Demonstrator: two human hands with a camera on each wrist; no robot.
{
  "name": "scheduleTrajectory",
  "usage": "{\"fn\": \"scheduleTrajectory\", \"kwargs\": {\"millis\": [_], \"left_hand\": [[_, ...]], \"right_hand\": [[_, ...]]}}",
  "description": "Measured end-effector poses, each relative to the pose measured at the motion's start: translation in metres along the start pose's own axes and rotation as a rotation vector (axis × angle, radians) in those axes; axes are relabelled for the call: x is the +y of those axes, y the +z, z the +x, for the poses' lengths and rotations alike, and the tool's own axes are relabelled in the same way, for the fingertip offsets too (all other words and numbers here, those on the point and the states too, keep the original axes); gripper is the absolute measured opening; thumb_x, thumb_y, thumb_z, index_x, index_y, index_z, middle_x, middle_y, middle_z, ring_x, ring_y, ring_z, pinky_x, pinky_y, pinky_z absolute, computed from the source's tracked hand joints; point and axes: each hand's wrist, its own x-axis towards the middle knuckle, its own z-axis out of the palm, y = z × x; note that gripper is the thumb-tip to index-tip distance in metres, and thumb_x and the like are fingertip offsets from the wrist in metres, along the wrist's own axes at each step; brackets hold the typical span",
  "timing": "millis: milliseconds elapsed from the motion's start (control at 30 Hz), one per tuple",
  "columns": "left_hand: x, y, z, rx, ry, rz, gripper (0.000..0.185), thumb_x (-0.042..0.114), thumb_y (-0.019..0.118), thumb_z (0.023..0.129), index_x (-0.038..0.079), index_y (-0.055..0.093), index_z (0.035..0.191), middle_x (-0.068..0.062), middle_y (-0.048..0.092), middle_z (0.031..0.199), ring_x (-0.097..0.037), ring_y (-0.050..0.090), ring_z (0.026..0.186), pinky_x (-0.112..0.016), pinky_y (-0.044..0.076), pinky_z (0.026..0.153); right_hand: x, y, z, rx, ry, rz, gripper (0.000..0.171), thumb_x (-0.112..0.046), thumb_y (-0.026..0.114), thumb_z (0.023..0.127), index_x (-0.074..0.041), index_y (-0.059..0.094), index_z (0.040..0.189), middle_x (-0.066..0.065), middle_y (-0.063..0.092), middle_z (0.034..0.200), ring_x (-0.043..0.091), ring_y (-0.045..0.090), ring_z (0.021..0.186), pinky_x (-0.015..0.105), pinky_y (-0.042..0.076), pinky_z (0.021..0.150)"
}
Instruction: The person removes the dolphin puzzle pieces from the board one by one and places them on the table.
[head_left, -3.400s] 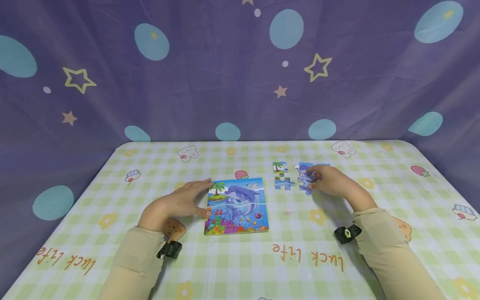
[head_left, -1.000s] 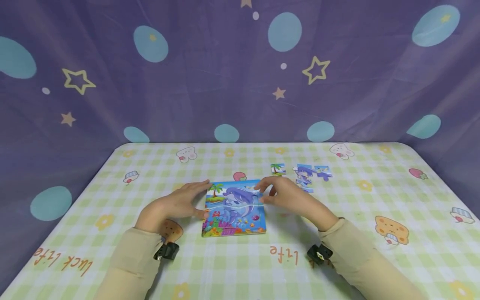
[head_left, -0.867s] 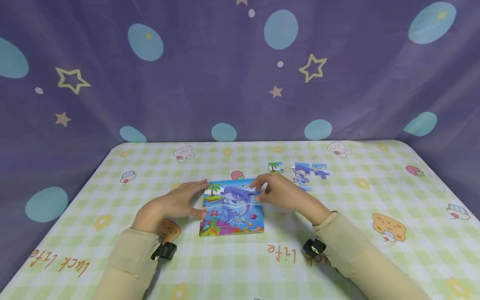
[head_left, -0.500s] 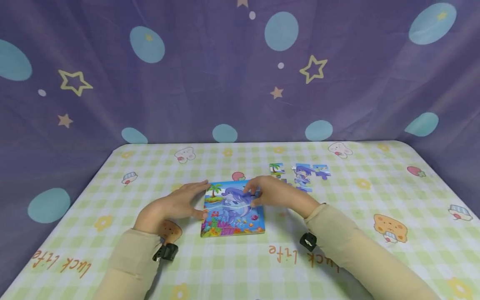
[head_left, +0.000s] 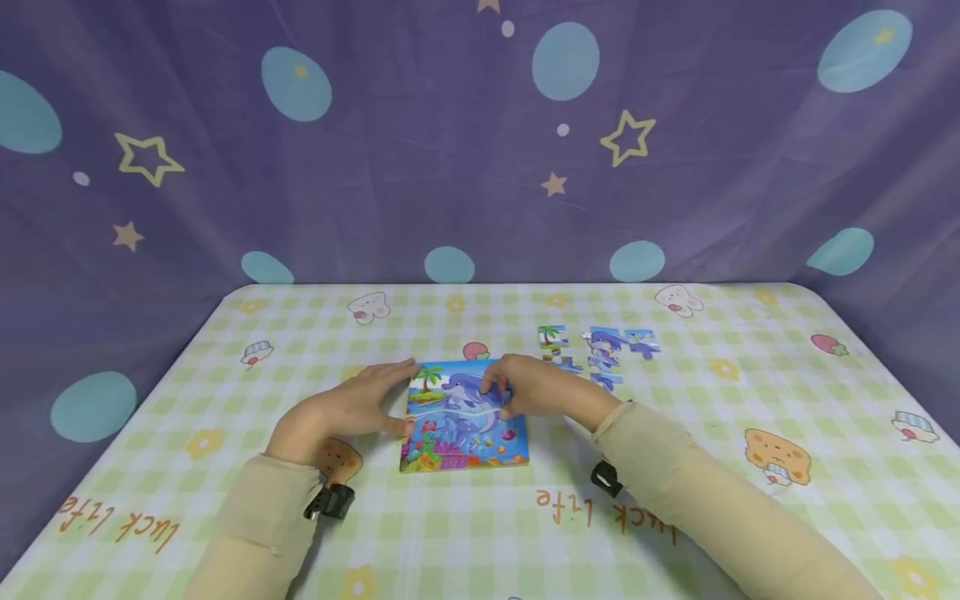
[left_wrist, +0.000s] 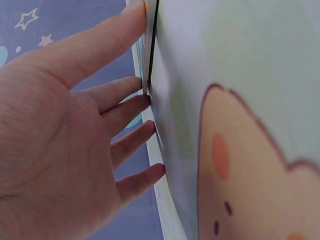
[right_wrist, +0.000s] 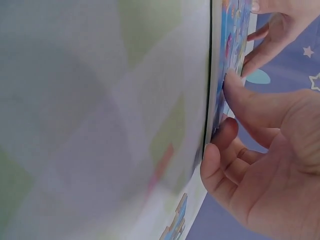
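Note:
A square jigsaw puzzle (head_left: 457, 433) with a dolphin and palm-tree picture lies flat on the table in the head view. My left hand (head_left: 348, 408) steadies its left edge, the thumb at the edge and the other fingers stretched out against it, as the left wrist view also shows. Over the upper right part of the puzzle, my right hand (head_left: 536, 387) has its fingers curled, thumb and forefinger seeming to pinch a blue puzzle piece (head_left: 508, 393); the fingers largely hide it. In the right wrist view the right thumb (right_wrist: 235, 90) presses on the puzzle's face.
Several loose pieces lie behind and right of the puzzle: a palm-tree piece (head_left: 553, 336), a dolphin piece (head_left: 604, 340) with others below it, and a bird piece (head_left: 642, 342). A checked cloth (head_left: 450, 542) covers the table, and a purple curtain (head_left: 420, 192) hangs behind.
My right hand has moved left from the loose pieces to the puzzle's right edge, then further in over the dolphin picture. My left hand stays at the left edge.

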Motion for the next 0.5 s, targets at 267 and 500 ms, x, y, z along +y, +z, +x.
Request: {"fn": "scheduleTrajectory", "kwargs": {"millis": [267, 500], "left_hand": [[-0.0010, 0.0005, 0.0005, 0.005, 0.007, -0.007, 0.089, 0.033, 0.077, 0.088, 0.002, 0.028, 0.155, -0.019, 0.021, 0.161, -0.045, 0.016, 0.146, -0.063, 0.018, 0.114], [-0.0003, 0.0000, -0.0001, 0.002, 0.004, -0.008, 0.090, 0.035, 0.076, 0.088, 0.002, 0.027, 0.155, -0.019, 0.021, 0.162, -0.045, 0.016, 0.146, -0.064, 0.018, 0.114]], "right_hand": [[-0.0004, 0.0024, 0.0025, 0.014, 0.042, 0.073, 0.035, 0.000, 0.082, 0.079, -0.008, 0.065, 0.109, 0.007, 0.058, 0.097, 0.021, 0.053, 0.088, 0.034, 0.047, 0.080], [-0.0068, 0.0035, -0.0007, 0.036, 0.082, 0.042, 0.037, -0.002, 0.082, 0.079, -0.009, 0.065, 0.111, 0.006, 0.057, 0.103, 0.021, 0.054, 0.095, 0.035, 0.048, 0.084]]}}
